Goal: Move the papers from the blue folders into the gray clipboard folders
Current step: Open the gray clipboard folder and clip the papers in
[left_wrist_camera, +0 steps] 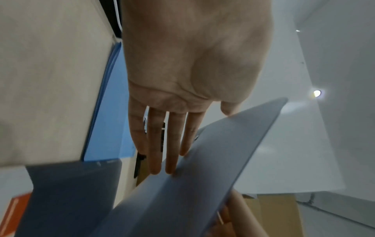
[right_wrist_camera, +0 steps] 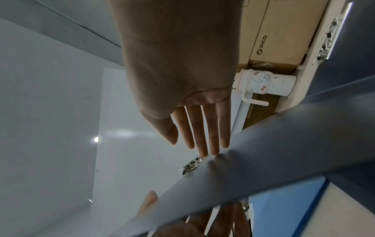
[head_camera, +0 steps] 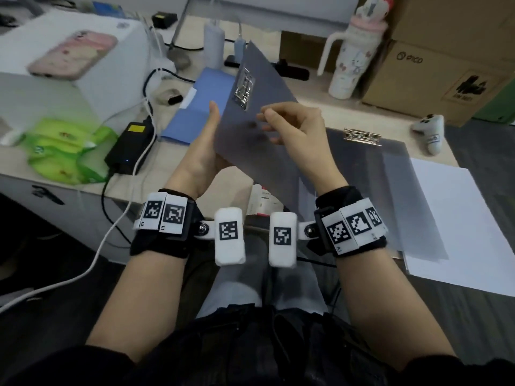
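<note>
I hold a gray clipboard folder (head_camera: pixel 264 79) tilted up over the desk, its metal clip (head_camera: pixel 245 89) facing me. My left hand (head_camera: pixel 210 140) grips its left edge, thumb on the front and straight fingers (left_wrist_camera: pixel 170 152) behind. The fingertips (right_wrist_camera: pixel 213 149) of my right hand (head_camera: pixel 281 121) touch its translucent cover (right_wrist_camera: pixel 263 152), with the thumb off it. Behind lies a blue folder (head_camera: pixel 200 107) with white paper showing at its edge. At the right, a second gray clipboard folder (head_camera: pixel 370 162) lies on the desk beside white paper (head_camera: pixel 459 218).
A white box (head_camera: pixel 92 79) carries a phone (head_camera: pixel 72 55) at the left. Green packs (head_camera: pixel 64 146), a black power brick (head_camera: pixel 131 149) and cables crowd the left edge. A tumbler (head_camera: pixel 354 59), cardboard boxes (head_camera: pixel 434 73) and a white controller (head_camera: pixel 430 129) stand at the right.
</note>
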